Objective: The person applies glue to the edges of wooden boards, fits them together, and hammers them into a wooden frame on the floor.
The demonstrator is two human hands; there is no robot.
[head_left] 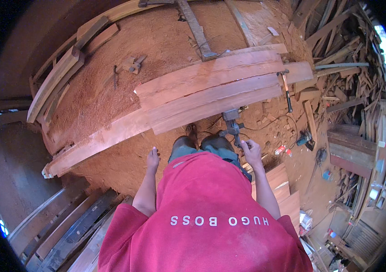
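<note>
Several reddish wooden planks (pixel 211 88) lie stacked across a support in front of me. A grey metal clamp (pixel 232 123) hangs under their near edge. My right hand (pixel 252 152) grips the clamp's lower end with its fingers curled around it. My left hand (pixel 153 159) hangs free beside my knee with its fingers loosely extended, holding nothing. My red shirt fills the lower part of the view and my knees (pixel 202 145) show just below the planks.
A hammer (pixel 286 90) rests on the planks' right end. A long plank (pixel 95 141) runs off to the lower left. Red sawdust (pixel 111 90) covers the ground. Scrap timber (pixel 342 59) is piled at right, dark boards (pixel 66 226) at lower left, power tools (pixel 304 138) lie right.
</note>
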